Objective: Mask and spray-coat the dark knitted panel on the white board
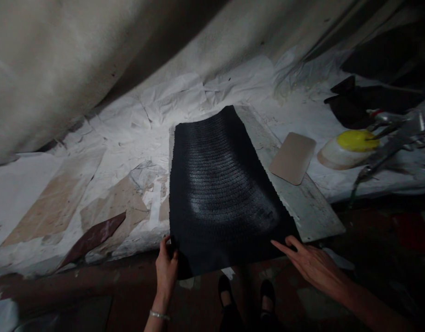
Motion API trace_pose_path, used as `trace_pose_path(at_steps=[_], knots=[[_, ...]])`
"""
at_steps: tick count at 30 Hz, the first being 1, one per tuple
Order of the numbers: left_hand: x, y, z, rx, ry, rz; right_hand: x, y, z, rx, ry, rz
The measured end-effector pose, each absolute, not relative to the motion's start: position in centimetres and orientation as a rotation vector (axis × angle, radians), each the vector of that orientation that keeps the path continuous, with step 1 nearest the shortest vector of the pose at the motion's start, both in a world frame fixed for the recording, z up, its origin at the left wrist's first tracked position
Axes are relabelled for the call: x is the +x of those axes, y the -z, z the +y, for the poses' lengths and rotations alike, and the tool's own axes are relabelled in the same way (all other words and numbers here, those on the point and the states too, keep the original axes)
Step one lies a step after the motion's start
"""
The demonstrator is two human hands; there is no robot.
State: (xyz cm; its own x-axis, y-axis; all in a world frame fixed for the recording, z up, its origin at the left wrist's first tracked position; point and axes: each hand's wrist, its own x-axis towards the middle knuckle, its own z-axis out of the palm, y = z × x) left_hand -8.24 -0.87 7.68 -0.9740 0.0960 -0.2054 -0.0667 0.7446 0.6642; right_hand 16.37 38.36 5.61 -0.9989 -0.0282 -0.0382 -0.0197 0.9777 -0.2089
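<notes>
A large black sheet (221, 170) with zigzag-cut edges and rows of ridges, paler in the middle, lies over a whitish board (316, 207). Its near end sticks out past the worktop's front edge. At its near left corner, my left hand (166, 265) pinches the edge between thumb and fingers. My right hand (304, 258) is at the near right corner, gripping the edge with the thumb and fingers while the index finger stretches across the surface. The undersides of both grips are hidden by the sheet.
A tan rounded card (292, 158) rests on the board's right part. Beyond it are a white container with a yellow top (350, 147) and a metal spray gun (388, 143). A dark red scrap (92, 237) lies at the left front edge. A pale sheet (77, 55) hangs behind.
</notes>
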Motion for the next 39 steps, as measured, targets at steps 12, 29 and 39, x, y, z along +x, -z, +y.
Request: trace_pose_path(at_steps=[12, 29, 39], knots=[[-0.3, -8.3, 5.8, 1.324, -0.533, 2.883, 15.9, -5.9, 36.4, -0.061, 0.387, 3.09], [3.3, -5.2, 8.4, 1.414, -0.66, 2.799, 14.4, -6.0, 34.3, -0.042, 0.193, 3.08], [1.8, -6.1, 7.6, 1.551, -0.591, 2.838, 14.7, -5.6, 34.2, -0.154, 0.388, 3.134]])
